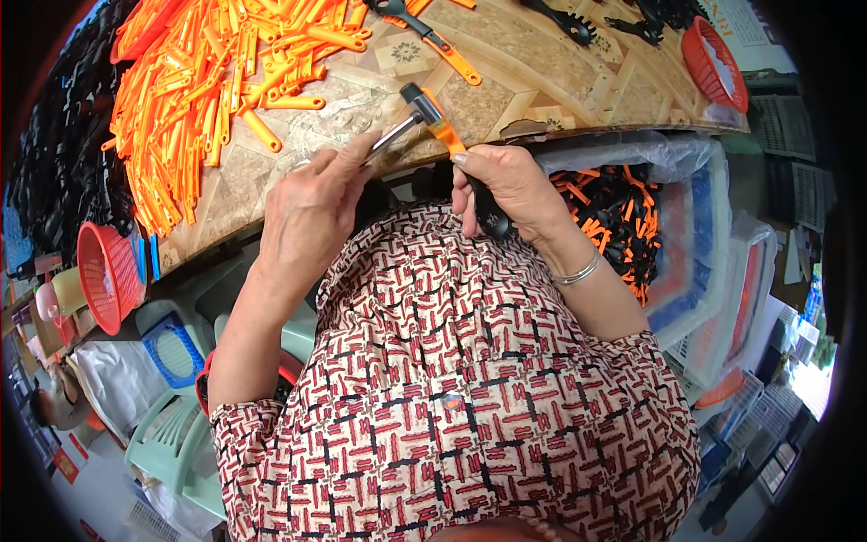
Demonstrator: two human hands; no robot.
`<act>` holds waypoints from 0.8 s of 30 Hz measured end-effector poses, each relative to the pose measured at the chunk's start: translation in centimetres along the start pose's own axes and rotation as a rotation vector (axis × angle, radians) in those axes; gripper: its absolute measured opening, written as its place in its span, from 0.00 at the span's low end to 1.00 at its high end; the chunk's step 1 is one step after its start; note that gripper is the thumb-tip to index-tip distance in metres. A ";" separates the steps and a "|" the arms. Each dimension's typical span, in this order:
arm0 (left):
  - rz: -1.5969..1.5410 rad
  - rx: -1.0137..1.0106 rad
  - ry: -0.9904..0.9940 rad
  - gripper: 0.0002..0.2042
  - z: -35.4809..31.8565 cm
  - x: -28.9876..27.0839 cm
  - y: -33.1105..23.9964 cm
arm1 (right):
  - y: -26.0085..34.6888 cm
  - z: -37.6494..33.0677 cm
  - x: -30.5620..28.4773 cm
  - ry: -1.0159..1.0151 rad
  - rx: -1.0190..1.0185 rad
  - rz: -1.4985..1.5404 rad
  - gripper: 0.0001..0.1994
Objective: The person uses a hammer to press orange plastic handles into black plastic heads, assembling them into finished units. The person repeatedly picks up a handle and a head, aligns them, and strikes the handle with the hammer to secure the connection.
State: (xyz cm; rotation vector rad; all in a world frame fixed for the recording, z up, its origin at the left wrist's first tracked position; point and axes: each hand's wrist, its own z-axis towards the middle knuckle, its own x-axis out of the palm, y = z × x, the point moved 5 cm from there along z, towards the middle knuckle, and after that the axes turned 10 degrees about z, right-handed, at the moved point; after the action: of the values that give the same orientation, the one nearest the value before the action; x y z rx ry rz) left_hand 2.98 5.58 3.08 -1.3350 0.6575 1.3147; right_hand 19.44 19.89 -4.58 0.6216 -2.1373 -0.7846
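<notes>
My left hand (312,203) is closed around a small hammer (395,136) with a metal shaft and a dark head. The hammer's head lies against the orange handle (446,135) of a kitchen utensil, near the table edge. Closed on that utensil's black end (489,210) is my right hand (517,188), thumb toward the handle; the fingers partly hide the black end, so its exact kind cannot be made out. Beyond the hammer, another black utensil with an orange handle (456,63) rests on the table. A big heap of loose orange handles (217,81) spreads over the table's left part.
Black utensil parts lie at the table's far right (573,25) and in a dark pile (63,172) at far left. Red baskets stand left (108,278) and right (713,65). By my right forearm, a plastic-lined crate (695,244) holds orange-and-black pieces. A green chair (167,434) stands lower left.
</notes>
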 end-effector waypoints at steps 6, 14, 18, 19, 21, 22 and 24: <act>-0.120 0.070 -0.477 0.21 0.2 -2.6 -0.9 | -0.1 0.3 0.1 -0.054 0.005 -0.054 0.16; -0.083 0.129 -0.409 0.20 -0.7 -1.3 -1.6 | -0.2 0.2 0.1 0.001 -0.017 -0.034 0.14; 0.153 0.171 -0.182 0.22 -0.7 -0.3 -1.7 | -0.1 0.3 -0.1 0.016 0.006 -0.012 0.13; 0.080 0.158 -0.254 0.22 -1.0 -0.2 -1.3 | -0.1 0.4 -0.1 0.022 0.012 -0.011 0.13; -0.103 0.143 -0.476 0.21 -1.1 -1.1 -1.1 | 0.2 0.4 0.2 0.016 0.004 -0.024 0.13; -0.037 0.148 -0.411 0.22 -1.0 -0.7 -1.3 | 0.1 0.3 0.1 0.007 0.016 -0.041 0.13; 0.104 0.162 -0.287 0.23 -0.5 -0.3 -1.3 | 0.3 0.2 0.2 -0.003 0.031 -0.074 0.13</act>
State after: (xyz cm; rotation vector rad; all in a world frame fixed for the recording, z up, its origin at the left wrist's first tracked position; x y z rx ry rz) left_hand 4.27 5.37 3.63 -0.9697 0.6249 1.4698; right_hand 19.12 20.07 -4.42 0.7198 -2.1433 -0.7937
